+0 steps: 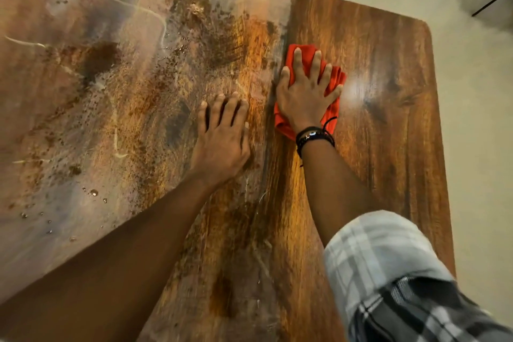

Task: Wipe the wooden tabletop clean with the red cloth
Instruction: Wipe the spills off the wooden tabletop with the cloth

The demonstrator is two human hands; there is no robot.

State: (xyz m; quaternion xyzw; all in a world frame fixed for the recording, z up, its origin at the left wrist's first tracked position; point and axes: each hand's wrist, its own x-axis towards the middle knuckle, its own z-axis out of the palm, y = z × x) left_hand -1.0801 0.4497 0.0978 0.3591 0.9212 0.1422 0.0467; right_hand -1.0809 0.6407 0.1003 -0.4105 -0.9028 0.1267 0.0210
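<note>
A red cloth [331,83], bunched and folded, lies on the wooden tabletop [374,69] right of centre, at the line where a smeared, dusty stretch meets glossy clean grain. The right hand [306,91] presses flat on the cloth, fingers straight and spread wide, red fabric showing beyond the fingertips and below the wrist, where black bracelets [315,136] are worn. The left hand [222,139] rests palm-down on the dirty side just beside the cloth, fingers straight and close together. Brown grit, pale streaks and water droplets [93,192] cover the left of the table. A rolled plaid sleeve [388,272] fills the lower right corner.
</note>
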